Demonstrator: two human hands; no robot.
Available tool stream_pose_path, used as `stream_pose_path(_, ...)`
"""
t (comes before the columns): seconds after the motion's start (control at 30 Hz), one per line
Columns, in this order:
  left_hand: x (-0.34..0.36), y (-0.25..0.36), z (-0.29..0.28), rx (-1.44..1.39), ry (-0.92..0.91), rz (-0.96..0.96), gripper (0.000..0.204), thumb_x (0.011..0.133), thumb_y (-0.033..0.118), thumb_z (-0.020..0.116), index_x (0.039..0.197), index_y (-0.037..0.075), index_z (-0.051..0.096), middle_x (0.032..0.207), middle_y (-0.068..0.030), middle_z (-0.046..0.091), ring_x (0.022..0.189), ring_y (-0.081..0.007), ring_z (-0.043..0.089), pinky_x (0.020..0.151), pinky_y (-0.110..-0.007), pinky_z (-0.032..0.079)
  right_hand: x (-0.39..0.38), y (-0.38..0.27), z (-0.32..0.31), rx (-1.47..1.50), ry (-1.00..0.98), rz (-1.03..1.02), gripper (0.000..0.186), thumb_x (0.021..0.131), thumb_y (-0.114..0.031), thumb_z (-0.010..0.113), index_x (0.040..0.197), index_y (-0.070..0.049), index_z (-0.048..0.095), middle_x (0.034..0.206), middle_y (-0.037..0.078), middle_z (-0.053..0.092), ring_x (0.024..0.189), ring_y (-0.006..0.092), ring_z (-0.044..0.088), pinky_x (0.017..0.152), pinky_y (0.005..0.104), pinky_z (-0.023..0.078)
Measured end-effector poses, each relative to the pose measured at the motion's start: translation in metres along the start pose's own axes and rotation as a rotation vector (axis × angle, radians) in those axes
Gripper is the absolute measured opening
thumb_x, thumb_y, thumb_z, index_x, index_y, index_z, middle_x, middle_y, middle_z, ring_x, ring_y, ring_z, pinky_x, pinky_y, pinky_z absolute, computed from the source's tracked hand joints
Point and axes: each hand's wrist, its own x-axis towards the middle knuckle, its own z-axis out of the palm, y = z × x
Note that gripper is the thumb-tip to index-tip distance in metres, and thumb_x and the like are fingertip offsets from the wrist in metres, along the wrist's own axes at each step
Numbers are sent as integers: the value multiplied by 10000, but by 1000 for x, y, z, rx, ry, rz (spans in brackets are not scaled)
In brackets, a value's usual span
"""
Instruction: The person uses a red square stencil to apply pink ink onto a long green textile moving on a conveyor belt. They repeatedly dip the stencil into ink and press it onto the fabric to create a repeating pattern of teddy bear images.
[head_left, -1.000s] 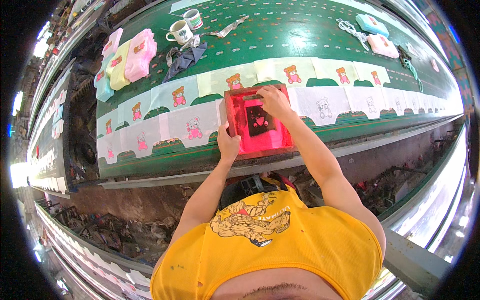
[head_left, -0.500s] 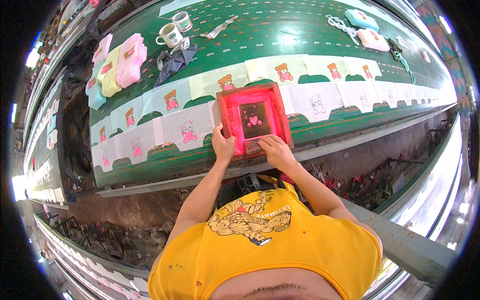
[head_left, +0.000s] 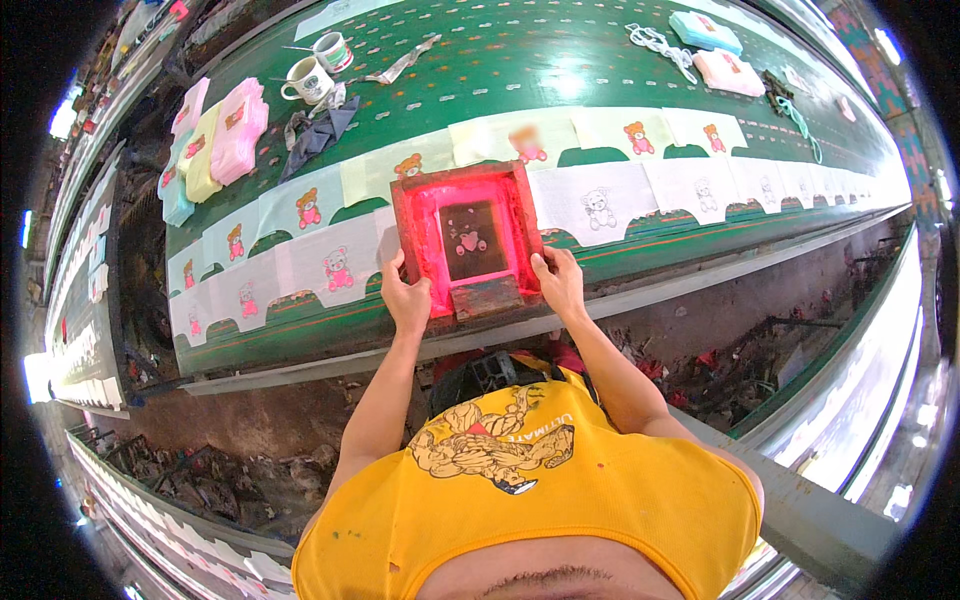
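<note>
A wooden screen-printing frame (head_left: 409, 215), coated in bright pink ink, sits over the near row of cloth pieces on the green table. Its dark mesh window (head_left: 462, 262) carries a small pink teddy bear motif. Against the inner near side leans a flat squeegee (head_left: 487, 297). My left hand (head_left: 407, 300) grips the frame's left near side, and my right hand (head_left: 562, 283) has its fingers closed on the right side. To the left lies a white cloth (head_left: 310, 268) with a pink-filled bear; to the right, a cloth (head_left: 585, 205) bears only a bear outline. Whatever lies under the frame is hidden.
Behind runs a row of pale cloths with brown-and-pink bears (head_left: 283, 212). Folded cloth stacks (head_left: 235, 125), two mugs (head_left: 308, 80) and a grey rag (head_left: 325, 135) occupy the far left. White cord (head_left: 660, 45) and more stacks (head_left: 730, 72) are at far right. A metal rail (head_left: 660, 285) edges the table.
My right hand has let go of the squeegee inside the frame and taken hold of the frame's right side. My left hand still holds the left side. The view has shifted slightly.
</note>
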Motion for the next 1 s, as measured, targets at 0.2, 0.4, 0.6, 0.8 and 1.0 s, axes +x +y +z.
stream_pose_path(0.2,-24,50,81,-123,15,-25,556,697,-98,673,1247,-82,592,1250,-220,655,1191,-303,638,1070,-373,469,34,32,-82,3,3,-26,456,937,-363,728,1136,47,696,1064,200,674,989,348,669,888,421,528)
stream_pose_path(0.4,-51,73,180,-109,-6,-4,556,700,-74,685,1248,-85,591,1261,-236,650,1210,-333,625,1078,-392,463,74,81,-167,-56,21,-45,463,932,-372,735,1130,44,699,1065,191,673,987,340,671,879,417,531)
stream_pose_path(0.6,-67,94,224,-15,1,-2,537,705,-42,690,1233,-88,602,1238,-244,673,1201,-341,640,1073,-391,469,89,114,-208,-38,7,-71,443,918,-352,748,1109,45,703,1042,184,680,968,345,676,872,420,532)
stream_pose_path(0.8,-66,105,232,6,-47,-68,522,721,-38,676,1237,-82,609,1206,-232,689,1162,-309,663,1033,-380,489,97,127,-217,-57,-49,-60,478,908,-364,755,1139,51,697,1091,206,681,1020,366,673,897,434,529)
stream_pose_path(1.0,-65,110,230,8,-54,-99,534,717,-33,701,1242,-77,613,1175,-215,699,1106,-294,679,998,-361,503,101,128,-221,-38,-121,-7,508,906,-366,755,1188,50,683,1133,224,671,1066,391,657,936,450,520)
